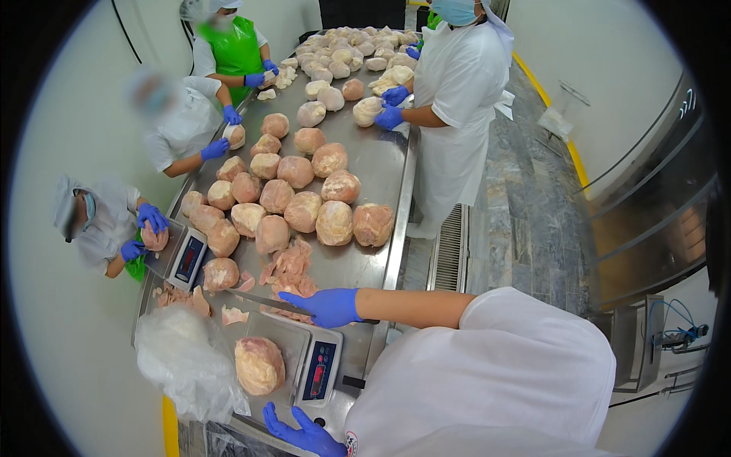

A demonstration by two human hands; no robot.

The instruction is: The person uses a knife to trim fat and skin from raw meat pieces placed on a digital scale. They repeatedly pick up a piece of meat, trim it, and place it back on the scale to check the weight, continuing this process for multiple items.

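My right hand (329,306), in a blue glove, is closed around the handle of a long knife (266,302), its index finger stretched along the blade. The blade points left, over the far edge of a digital scale (318,372). On the scale's steel plate sits a rounded piece of raw meat (260,365), pale pink with whitish fat. Near the scale's front corner my left hand (304,436), also gloved, is empty with fingers spread, apart from the meat. Pink trimmings (291,268) are heaped just beyond the knife.
Many round meat pieces (302,211) cover the long steel table (381,263). Clear plastic bags (183,358) lie left of my scale. A second scale (187,259) stands farther off. Three co-workers (183,118) handle meat along the left side, another (457,99) at right.
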